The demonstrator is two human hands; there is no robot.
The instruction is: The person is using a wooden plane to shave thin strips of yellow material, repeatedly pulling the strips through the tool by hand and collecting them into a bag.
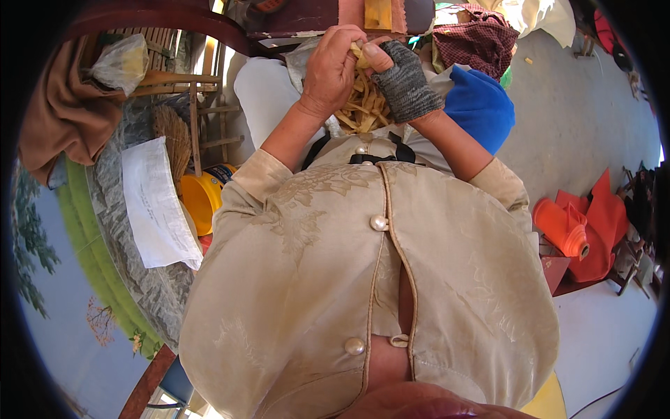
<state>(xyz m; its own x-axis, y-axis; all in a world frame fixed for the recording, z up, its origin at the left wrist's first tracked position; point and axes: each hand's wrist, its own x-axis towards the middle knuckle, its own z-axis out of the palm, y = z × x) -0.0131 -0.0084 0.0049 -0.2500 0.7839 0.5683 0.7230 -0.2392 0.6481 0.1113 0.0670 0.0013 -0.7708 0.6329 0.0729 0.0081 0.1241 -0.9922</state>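
My bare left hand (331, 73) and my right hand (406, 80), which wears a grey knitted fingerless glove, meet above my lap. Between their fingertips a pale yellow strip (360, 57) is pinched by both. Its material is too small to make out, and the fingers cover part of it. Directly below lies a heap of similar yellow-tan strips (366, 105), curled and loose, between my legs. Clear plastic (300, 63) shows beside the heap, partly behind my left hand.
A dark red table edge (300, 24) runs just beyond my hands, bearing a pink cloth with a yellow piece. To the left are a wooden chair frame (195, 126), a yellow bucket (199, 202) and a white cloth (153, 202). An orange roll (562, 227) lies at right.
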